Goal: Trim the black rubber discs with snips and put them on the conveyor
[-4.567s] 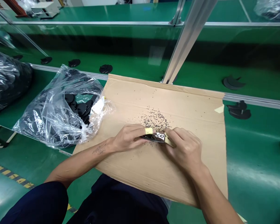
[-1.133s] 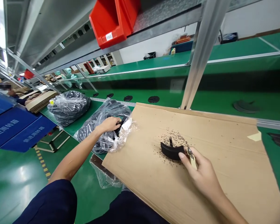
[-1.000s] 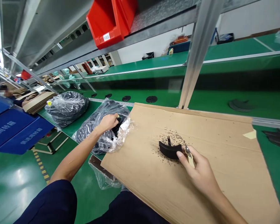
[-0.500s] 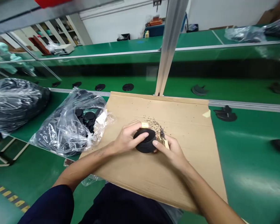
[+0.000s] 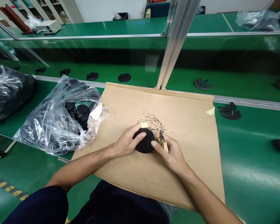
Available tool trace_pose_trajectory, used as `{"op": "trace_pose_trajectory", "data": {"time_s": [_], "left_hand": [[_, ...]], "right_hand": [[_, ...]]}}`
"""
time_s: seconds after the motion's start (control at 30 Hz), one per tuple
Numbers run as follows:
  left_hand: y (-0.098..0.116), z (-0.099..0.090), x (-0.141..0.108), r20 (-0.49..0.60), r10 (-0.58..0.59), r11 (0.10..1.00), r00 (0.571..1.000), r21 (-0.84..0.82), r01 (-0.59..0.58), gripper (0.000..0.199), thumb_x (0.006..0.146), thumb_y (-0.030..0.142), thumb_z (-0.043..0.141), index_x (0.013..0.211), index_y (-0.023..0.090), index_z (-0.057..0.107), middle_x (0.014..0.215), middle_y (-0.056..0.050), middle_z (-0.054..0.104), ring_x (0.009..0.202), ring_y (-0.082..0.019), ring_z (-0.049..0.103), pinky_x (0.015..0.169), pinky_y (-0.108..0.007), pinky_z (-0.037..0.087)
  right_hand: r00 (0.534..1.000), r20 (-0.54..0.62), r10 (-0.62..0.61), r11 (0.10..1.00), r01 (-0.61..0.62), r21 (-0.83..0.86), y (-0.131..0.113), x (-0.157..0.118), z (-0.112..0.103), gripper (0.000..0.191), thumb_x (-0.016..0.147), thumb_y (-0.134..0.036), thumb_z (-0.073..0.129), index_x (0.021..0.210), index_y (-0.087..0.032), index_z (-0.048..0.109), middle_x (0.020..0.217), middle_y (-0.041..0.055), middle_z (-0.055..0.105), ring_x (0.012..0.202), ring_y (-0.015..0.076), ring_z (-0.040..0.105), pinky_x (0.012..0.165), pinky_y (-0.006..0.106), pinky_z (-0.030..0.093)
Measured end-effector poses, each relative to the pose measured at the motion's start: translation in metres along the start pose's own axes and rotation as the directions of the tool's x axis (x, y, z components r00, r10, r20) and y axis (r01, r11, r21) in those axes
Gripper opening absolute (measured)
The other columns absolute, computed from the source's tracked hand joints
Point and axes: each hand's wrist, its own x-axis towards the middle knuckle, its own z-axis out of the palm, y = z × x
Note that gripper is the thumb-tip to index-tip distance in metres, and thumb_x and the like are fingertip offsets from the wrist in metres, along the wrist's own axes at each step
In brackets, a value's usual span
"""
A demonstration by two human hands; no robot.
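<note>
A round black part [image 5: 145,143] is held over the cardboard sheet, its flat face turned up towards me. My left hand [image 5: 128,140] grips its left side, thumb on the face; one finger has a pale yellow wrap. In my right hand [image 5: 171,152] are small cutters [image 5: 162,141] with cream handles, their jaws pointing away from me and off the part. The right thumb and fingertips also touch the part's right edge. Small black scraps [image 5: 154,122] lie scattered on the cardboard [image 5: 130,183] just beyond the hands.
An open clear bag [image 5: 58,124] of black discs lies left of the cardboard, with a bigger full bag [image 5: 9,93] further left. A metal post [image 5: 175,46] rises behind the cardboard. Several black pieces [image 5: 124,77] lie along the green bench.
The black part has turned from showing its hollow, ring-like side to showing a flat face. Both hands keep hold of it. The camera view has shifted slightly.
</note>
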Motion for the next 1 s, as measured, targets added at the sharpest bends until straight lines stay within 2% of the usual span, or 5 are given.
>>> {"op": "trace_pose_trajectory", "data": {"time_s": [0.17,0.4,0.53,0.73,1.0], "left_hand": [[0.001,-0.002,0.000,0.000,0.012,1.000,1.000,-0.011,-0.012,0.027,0.103,0.031,0.052,0.122,0.016,0.063,0.107,-0.007,0.074,0.098,-0.017,0.072,0.086,-0.025,0.057],[0.003,0.006,-0.005,0.000,0.245,0.968,0.970,0.056,-0.245,0.028,0.102,0.024,0.052,0.128,0.017,0.060,0.109,-0.009,0.075,0.102,-0.017,0.072,0.091,-0.028,0.059],[0.005,0.004,-0.005,-0.036,0.161,0.983,0.986,-0.089,-0.163,0.042,0.100,0.032,0.060,0.138,0.017,0.053,0.111,-0.011,0.074,0.100,-0.018,0.073,0.087,-0.028,0.060],[0.009,-0.004,0.003,0.044,0.213,0.963,0.976,-0.179,-0.202,0.036,0.096,0.046,0.064,0.112,0.015,0.071,0.097,-0.009,0.075,0.088,-0.017,0.071,0.078,-0.027,0.058],[0.011,-0.007,0.005,0.045,0.285,0.949,0.958,-0.153,-0.275,0.040,0.094,0.049,0.063,0.111,0.014,0.073,0.094,-0.011,0.076,0.086,-0.017,0.071,0.076,-0.029,0.059]], "right_hand": [[0.999,0.017,-0.031,0.998,0.032,-0.046,-0.002,0.002,0.001,0.030,0.093,-0.048,0.064,0.083,-0.021,0.059,0.072,-0.0014,0.053,0.066,0.0142,0.049,0.065,0.027,0.046],[0.979,-0.030,-0.204,0.958,0.193,-0.211,-0.002,0.000,-0.001,0.013,0.095,-0.033,0.063,0.089,-0.022,0.061,0.077,0.0002,0.061,0.069,0.0147,0.055,0.064,0.027,0.047],[0.904,-0.039,-0.425,0.858,0.388,-0.337,-0.001,-0.003,-0.002,0.006,0.092,-0.017,0.062,0.093,-0.023,0.061,0.081,0.0018,0.064,0.069,0.0156,0.059,0.063,0.029,0.048],[0.755,0.047,-0.654,0.675,0.611,-0.413,0.003,-0.002,-0.002,0.020,0.089,-0.008,0.060,0.103,-0.022,0.062,0.084,0.0052,0.069,0.075,0.0188,0.065,0.067,0.034,0.053],[0.719,0.050,-0.693,0.640,0.646,-0.416,0.006,-0.004,-0.001,0.022,0.092,-0.010,0.057,0.109,-0.023,0.062,0.087,0.0066,0.071,0.077,0.0206,0.068,0.068,0.038,0.055]]}}
